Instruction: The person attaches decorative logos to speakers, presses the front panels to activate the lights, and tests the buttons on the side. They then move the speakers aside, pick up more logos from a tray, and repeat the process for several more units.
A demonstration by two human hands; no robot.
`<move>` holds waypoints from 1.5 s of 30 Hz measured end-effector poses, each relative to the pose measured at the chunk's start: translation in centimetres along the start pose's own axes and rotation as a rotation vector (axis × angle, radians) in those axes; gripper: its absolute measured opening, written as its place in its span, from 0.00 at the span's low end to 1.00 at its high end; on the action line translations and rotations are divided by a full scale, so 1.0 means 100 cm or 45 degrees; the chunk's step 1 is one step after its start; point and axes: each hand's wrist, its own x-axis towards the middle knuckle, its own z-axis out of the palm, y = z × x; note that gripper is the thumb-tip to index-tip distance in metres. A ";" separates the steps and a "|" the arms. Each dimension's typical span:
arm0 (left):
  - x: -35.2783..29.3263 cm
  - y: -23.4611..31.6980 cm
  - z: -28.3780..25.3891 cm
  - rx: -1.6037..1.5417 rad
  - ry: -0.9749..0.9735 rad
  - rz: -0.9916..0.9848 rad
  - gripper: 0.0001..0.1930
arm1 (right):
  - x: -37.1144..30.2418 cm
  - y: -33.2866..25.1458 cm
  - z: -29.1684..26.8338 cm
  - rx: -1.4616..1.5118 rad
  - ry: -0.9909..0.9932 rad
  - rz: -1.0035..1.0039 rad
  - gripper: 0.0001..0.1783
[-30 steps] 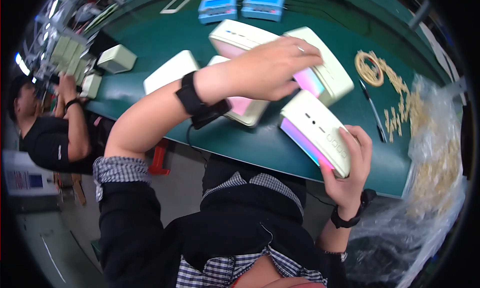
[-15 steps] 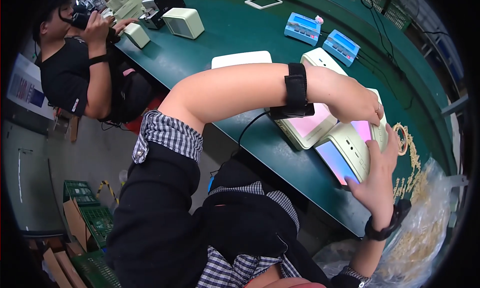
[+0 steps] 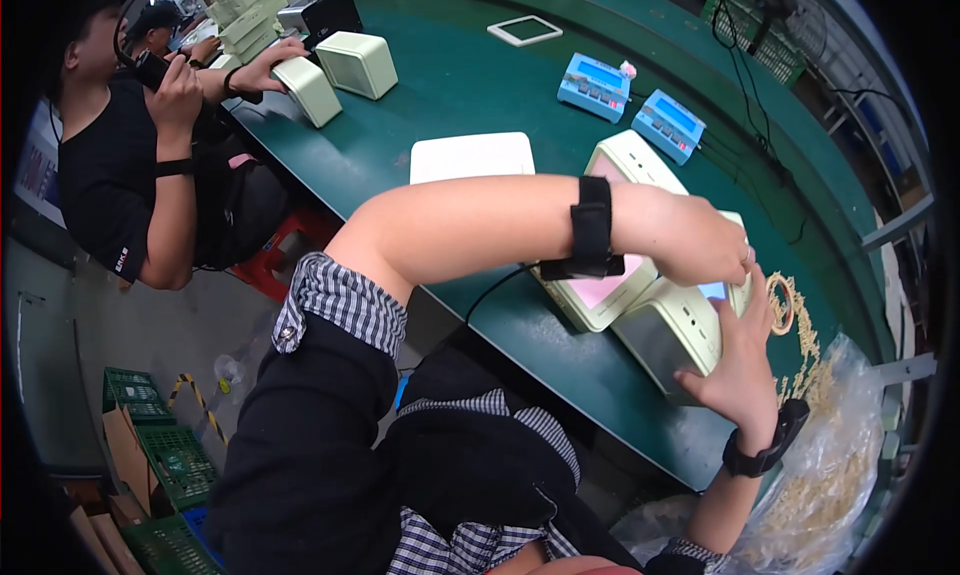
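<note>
Near the front edge of the green table, in the head view, a cream speaker-like box with an unlit panel sits by my right hand. That hand's fingers are spread, thumb at the box's near end — I cannot tell how hard it presses. My left hand reaches across, fingers bent down toward a blue-lit box; whether they pinch it is hidden from me. To handle these well, I judge, I should support each by its cream casing, keep off panels and buttons, and mind that my black wristband doesn't catch the neighbouring pink-lit box. Counting: five boxes around my arms — those three, an upper box and a white-topped box; two farther boxes by a co-worker's hand; two blue meters; one white frame.
</note>
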 end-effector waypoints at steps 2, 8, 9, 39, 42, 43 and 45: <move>-0.003 0.002 0.003 -0.025 0.011 -0.006 0.17 | -0.004 -0.002 0.003 0.003 0.011 0.016 0.45; -0.010 -0.004 0.012 -0.048 0.198 0.083 0.19 | -0.002 -0.002 0.006 0.036 0.045 0.063 0.43; -0.008 -0.002 0.009 -0.034 0.224 0.101 0.19 | -0.004 -0.004 0.001 0.052 0.057 0.061 0.43; -0.005 0.013 0.014 0.035 0.216 0.026 0.20 | -0.013 -0.001 0.016 0.129 0.238 0.057 0.45; -0.006 0.015 0.017 0.050 0.223 0.026 0.19 | -0.014 -0.003 0.018 0.139 0.258 0.053 0.45; -0.005 0.016 0.018 0.058 0.215 0.022 0.19 | -0.015 -0.003 0.020 0.145 0.269 0.051 0.45; -0.005 0.018 0.020 0.074 0.212 0.019 0.19 | -0.016 -0.002 0.024 0.134 0.282 0.043 0.45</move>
